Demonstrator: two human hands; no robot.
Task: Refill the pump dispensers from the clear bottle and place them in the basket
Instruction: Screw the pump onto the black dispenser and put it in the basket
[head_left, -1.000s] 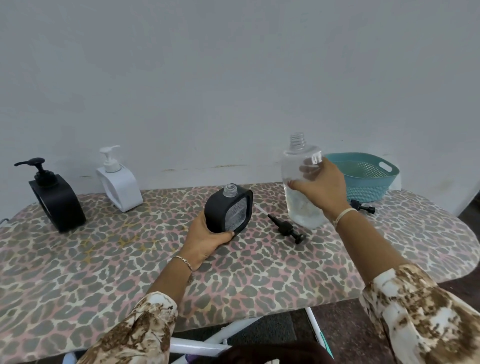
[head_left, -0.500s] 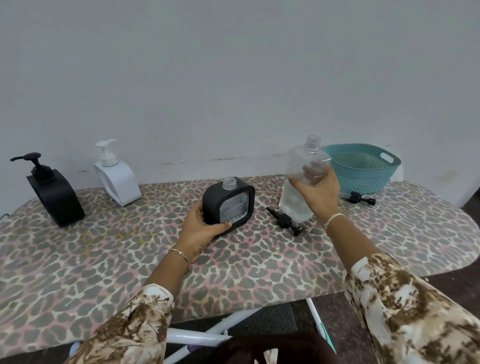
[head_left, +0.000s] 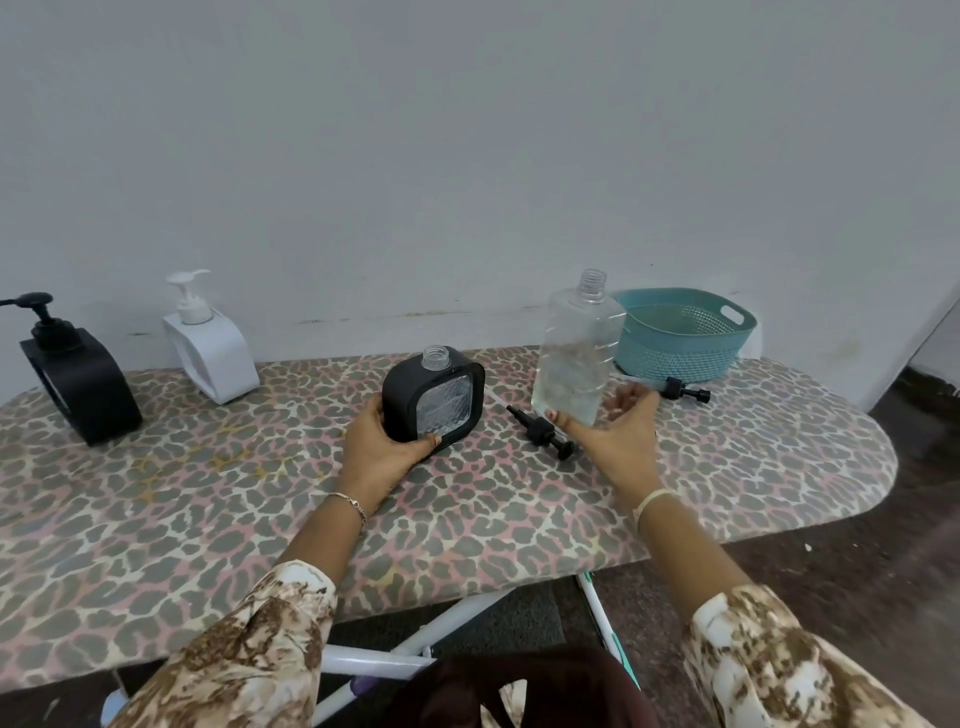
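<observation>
My left hand (head_left: 379, 449) grips the lower left side of a black square dispenser (head_left: 434, 397) that stands on the board with its neck uncapped. The clear bottle (head_left: 574, 353), uncapped and with a little liquid at the bottom, stands upright on the board. My right hand (head_left: 618, 431) is just in front of the bottle's base, fingers spread, holding nothing. A black pump head (head_left: 540, 431) lies between the two hands. A second black pump or cap (head_left: 683, 391) lies right of the bottle. The teal basket (head_left: 680, 338) stands behind it.
A white pump dispenser (head_left: 210, 343) and a black pump dispenser (head_left: 72, 374) stand at the far left of the leopard-print ironing board (head_left: 260, 509). A grey wall runs close behind. The board's rounded right end (head_left: 857, 457) drops to a dark floor.
My right hand has set the clear bottle down upright on the board and let go, its fingers opening. My left hand has stayed on the black dispenser.
</observation>
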